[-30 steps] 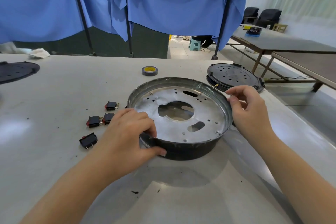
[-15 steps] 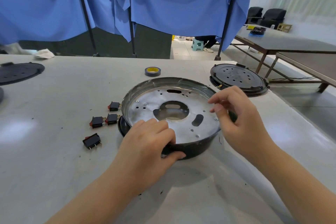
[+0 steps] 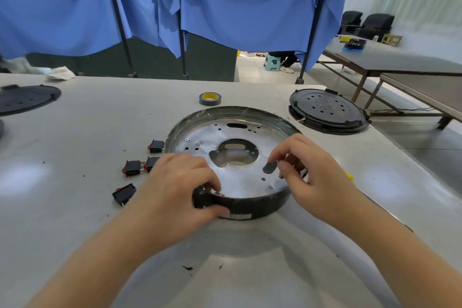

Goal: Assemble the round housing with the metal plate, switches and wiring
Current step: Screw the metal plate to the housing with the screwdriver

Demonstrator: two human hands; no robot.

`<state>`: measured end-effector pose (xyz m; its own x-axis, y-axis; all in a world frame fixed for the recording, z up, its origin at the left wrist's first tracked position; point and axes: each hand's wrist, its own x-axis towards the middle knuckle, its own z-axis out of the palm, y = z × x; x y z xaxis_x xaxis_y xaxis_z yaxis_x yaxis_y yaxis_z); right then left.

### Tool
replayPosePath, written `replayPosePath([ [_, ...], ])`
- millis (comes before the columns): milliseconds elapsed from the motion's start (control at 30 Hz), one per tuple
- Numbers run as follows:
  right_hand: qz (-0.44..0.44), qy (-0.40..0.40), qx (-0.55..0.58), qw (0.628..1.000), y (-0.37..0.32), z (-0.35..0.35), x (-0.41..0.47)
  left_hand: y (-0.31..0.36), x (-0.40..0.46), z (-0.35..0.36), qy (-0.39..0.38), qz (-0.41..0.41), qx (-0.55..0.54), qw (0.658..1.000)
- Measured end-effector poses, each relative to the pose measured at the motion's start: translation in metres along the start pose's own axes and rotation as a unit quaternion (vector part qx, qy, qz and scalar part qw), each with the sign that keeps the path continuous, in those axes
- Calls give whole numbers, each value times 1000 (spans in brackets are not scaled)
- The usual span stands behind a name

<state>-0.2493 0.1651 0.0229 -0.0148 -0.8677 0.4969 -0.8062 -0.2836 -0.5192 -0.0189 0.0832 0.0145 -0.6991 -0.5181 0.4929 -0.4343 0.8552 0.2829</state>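
Rotation of the round housing (image 3: pixel 250 205) on the table (image 3: pixel 75 232) is evident since a second ago, and the right hand (image 3: pixel 317 182) has left the right rim to hover over the metal plate (image 3: pixel 240 177), suggesting alignment is under way. Left hand (image 3: pixel 175 195) grips the near-left wall, thumb outside, fingers curled over the rim; right fingers (image 3: pixel 280 155) are loosely curled, holding nothing. Switches (image 3: pixel 132 167) lie left of the housing.

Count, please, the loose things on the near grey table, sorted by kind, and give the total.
Small black rocker switches with red ends: 4
Round black housing with silver metal plate inside: 1
Flat round black plastic covers: 2
Grey tape roll with yellow core: 1
Total: 8
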Motion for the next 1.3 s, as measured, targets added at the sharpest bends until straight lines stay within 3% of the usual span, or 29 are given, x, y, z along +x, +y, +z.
replayPosePath([
  [100,-4,21,17,1000,1,-1,0,-4,0,-5,-22,-15,-7,1000],
  [333,32,180,175,967,-5,-6,1,4,2,-1,8,13,-33,999],
  [533,-123,237,10,964,-18,-6,-3,8,8,2,104,-43,-92,989],
  [700,-196,229,-7,953,-31,2,-7,14,9,4,136,-90,-132,978],
  [933,-198,194,32,960,-35,11,-9,18,9,-2,234,-166,-203,936],
  [1033,-150,148,112,971,-37,24,-12,18,10,-2,269,-202,-235,912],
  [1100,-66,100,196,973,-39,34,-15,18,11,-4,289,-211,-241,902],
  [1200,80,43,306,948,-43,44,-16,20,11,-8,313,-218,-263,886],
  [1300,165,25,372,913,-45,44,-12,20,10,-12,324,-225,-289,872],
])
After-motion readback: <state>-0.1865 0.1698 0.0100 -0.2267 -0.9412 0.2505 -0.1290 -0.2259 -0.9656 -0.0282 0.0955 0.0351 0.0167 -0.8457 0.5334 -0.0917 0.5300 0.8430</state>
